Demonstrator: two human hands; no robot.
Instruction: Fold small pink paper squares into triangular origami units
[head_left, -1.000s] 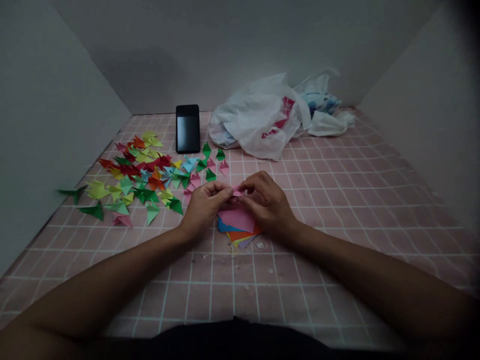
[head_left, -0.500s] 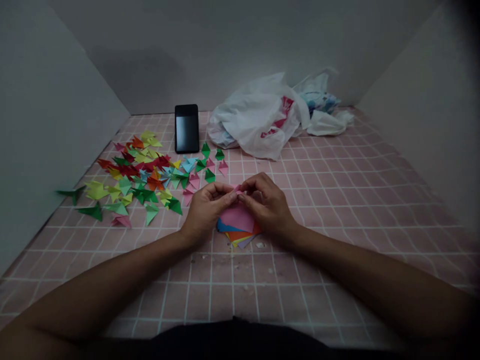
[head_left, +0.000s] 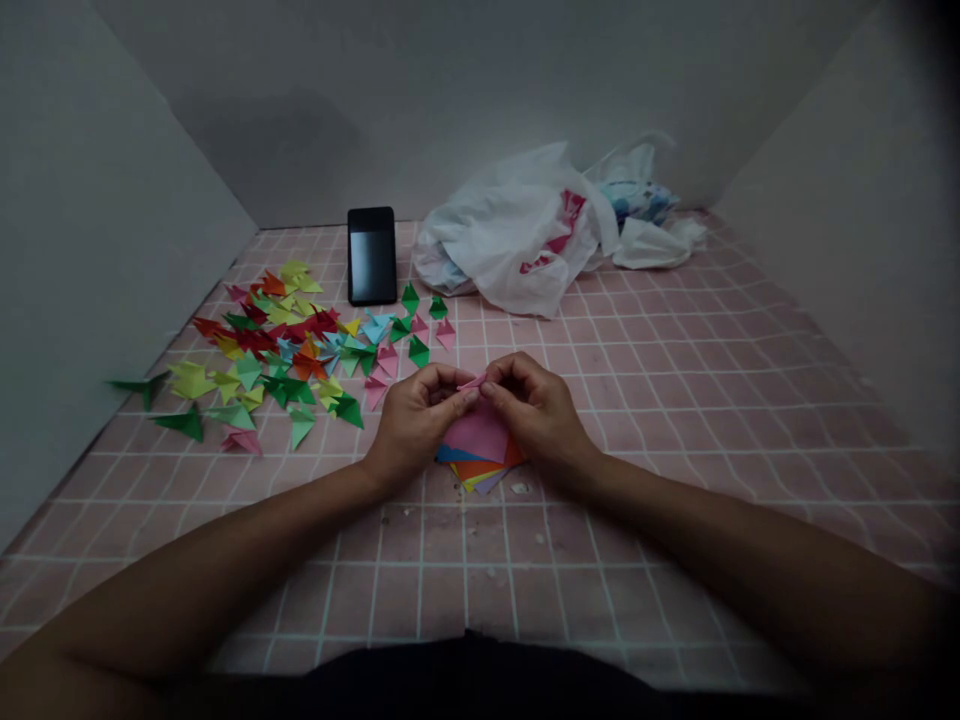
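Between my fingertips is a small folded piece of pink origami paper. My left hand pinches its left side with thumb and fingers. On the right side, my right hand grips it the same way, thumb tip close to the left thumb. Below the hands lies a fanned stack of origami sheets, pink on top, with blue, orange, yellow and lilac edges showing. The fingers cover much of the folded piece, so its full shape is hidden.
Many folded paper birds in several colours spread over the left of the pink checked cloth. A black phone stands at the back, beside a white plastic bag and a blue-white packet. Small scraps lie near the stack.
The fingers have shifted slightly on the pink paper, which now shows as a narrower, flatter strip between the fingertips. Both hands stay in nearly the same place.
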